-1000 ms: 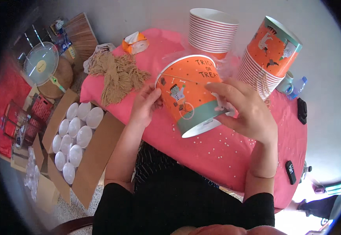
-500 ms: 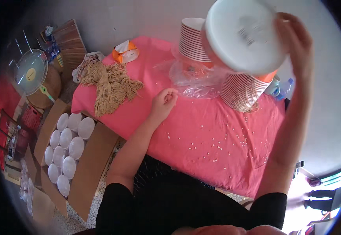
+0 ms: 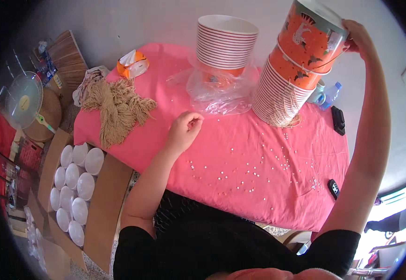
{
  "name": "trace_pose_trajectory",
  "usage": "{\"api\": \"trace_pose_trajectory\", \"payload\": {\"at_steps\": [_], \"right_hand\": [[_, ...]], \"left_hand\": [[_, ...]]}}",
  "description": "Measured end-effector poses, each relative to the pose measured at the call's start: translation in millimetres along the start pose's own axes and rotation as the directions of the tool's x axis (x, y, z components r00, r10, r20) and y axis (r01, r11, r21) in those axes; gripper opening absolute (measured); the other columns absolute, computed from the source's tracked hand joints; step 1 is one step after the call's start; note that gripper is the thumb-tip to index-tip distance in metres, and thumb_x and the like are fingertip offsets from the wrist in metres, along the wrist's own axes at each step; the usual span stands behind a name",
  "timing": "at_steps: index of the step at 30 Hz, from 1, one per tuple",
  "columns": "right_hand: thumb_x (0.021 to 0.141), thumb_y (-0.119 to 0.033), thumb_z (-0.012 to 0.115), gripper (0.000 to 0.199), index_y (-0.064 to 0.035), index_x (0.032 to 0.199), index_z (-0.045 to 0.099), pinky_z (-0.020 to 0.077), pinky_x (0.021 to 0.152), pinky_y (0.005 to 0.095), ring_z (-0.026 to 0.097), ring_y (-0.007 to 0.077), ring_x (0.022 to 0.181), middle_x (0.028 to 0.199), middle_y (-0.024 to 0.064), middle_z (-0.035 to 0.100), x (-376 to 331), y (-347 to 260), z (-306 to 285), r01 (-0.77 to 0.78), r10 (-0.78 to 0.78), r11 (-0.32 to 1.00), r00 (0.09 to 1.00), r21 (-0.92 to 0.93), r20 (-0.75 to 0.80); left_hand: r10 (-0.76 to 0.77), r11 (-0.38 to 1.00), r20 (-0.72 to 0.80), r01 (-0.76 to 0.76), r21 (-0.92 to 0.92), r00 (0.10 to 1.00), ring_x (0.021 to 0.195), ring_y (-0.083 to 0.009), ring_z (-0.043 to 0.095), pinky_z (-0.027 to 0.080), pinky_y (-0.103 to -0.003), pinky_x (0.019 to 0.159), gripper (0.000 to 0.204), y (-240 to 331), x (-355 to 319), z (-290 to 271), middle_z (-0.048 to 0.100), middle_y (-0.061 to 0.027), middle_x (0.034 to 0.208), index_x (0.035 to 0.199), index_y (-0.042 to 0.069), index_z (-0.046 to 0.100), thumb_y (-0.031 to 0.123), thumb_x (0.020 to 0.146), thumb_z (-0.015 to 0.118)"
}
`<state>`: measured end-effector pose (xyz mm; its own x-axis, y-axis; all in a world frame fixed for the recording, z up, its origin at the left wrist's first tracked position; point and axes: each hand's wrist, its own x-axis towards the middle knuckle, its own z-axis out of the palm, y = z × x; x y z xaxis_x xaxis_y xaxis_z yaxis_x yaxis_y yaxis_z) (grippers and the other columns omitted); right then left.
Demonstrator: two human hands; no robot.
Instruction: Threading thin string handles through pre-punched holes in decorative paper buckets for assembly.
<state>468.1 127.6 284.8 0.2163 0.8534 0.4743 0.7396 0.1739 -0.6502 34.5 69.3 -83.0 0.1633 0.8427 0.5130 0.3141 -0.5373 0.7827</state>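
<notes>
Two paper-tub stacks (image 3: pixel 226 39) (image 3: pixel 282 91), plastic bag (image 3: pixel 219 88), yarn bundle (image 3: pixel 119 109), scattered beads (image 3: pixel 259 163)

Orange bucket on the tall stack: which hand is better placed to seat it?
Right, probably. The right hand already grips the orange bucket atop the tilted stack. The left hand rests loosely curled on the pink tablecloth, well short of it.

Orange tissue pack (image 3: pixel 132 64), table's far-left corner
</notes>
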Motion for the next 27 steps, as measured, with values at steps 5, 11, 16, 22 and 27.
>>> {"api": "trace_pose_trajectory", "payload": {"at_steps": [5, 11, 16, 22, 27], "right_hand": [[0.083, -0.039, 0.058, 0.031, -0.0093, 0.078, 0.062, 0.0546, 0.047, 0.0347, 0.056, 0.0147, 0.049, 0.065, 0.0050, 0.059, 0.5, 28.2, 12.9, -0.180, 0.197, 0.980, 0.950, -0.088, 0.241], [0.085, -0.039, 0.053, 0.034, -0.0062, 0.077, 0.058, 0.0553, 0.045, 0.0382, 0.057, 0.0174, 0.047, 0.059, 0.0058, 0.054, -8.3, 40.5, 30.2, -0.209, 0.224, 0.974, 0.945, -0.087, 0.241], [0.090, -0.042, 0.048, 0.036, -0.0073, 0.090, 0.059, 0.0533, 0.041, 0.0314, 0.057, 0.0154, 0.047, 0.068, 0.0072, 0.056, -10.7, 47.6, 28.0, -0.283, 0.313, 0.948, 0.909, -0.145, 0.274], [0.086, -0.063, 0.045, 0.060, -0.0105, 0.109, 0.062, 0.0548, 0.058, 0.0403, 0.065, 0.0251, 0.065, 0.088, 0.0104, 0.062, -15.0, 61.3, 26.2, -0.348, 0.348, 0.936, 0.905, -0.044, 0.244], [0.085, -0.065, 0.051, 0.065, -0.0075, 0.111, 0.063, 0.0520, 0.074, 0.0394, 0.065, 0.0266, 0.085, 0.096, 0.0086, 0.065, -4.2, 62.7, 31.6, -0.209, 0.214, 0.968, 0.977, -0.143, 0.020]], "left_hand": [[0.012, 1.000, -0.020, -0.012, 0.009, 1.000, 0.079, -0.0176, 0.064, 0.050, -0.029, 0.066, 0.010, 6.0, 1.1, -1.1, 0.066, -0.0092, 0.089, 0.095, 0.003, 0.064, 0.006, 0.086, 0.064], [-0.028, 0.995, 0.054, 0.023, 0.096, 0.998, 0.078, -0.0189, 0.064, 0.050, -0.029, 0.065, 0.010, 16.8, 2.1, -1.3, 0.065, -0.0092, 0.089, 0.095, 0.003, 0.064, 0.006, 0.085, 0.064], [0.006, 0.996, 0.067, -0.012, 0.090, 0.998, 0.076, -0.0181, 0.062, 0.049, -0.029, 0.064, 0.009, 18.0, 4.0, 0.1, 0.065, -0.0084, 0.088, 0.094, 0.003, 0.064, 0.005, 0.085, 0.064], [0.025, 0.995, 0.064, -0.031, 0.095, 0.998, 0.074, -0.0174, 0.061, 0.048, -0.028, 0.063, 0.009, 11.3, 3.5, 0.0, 0.064, -0.0078, 0.087, 0.094, 0.003, 0.064, 0.004, 0.085, 0.063], [0.007, 0.996, 0.061, -0.012, 0.090, 0.998, 0.074, -0.0172, 0.061, 0.048, -0.028, 0.063, 0.009, 11.3, 2.7, -0.5, 0.064, -0.0081, 0.087, 0.094, 0.003, 0.064, 0.004, 0.085, 0.063]]}}
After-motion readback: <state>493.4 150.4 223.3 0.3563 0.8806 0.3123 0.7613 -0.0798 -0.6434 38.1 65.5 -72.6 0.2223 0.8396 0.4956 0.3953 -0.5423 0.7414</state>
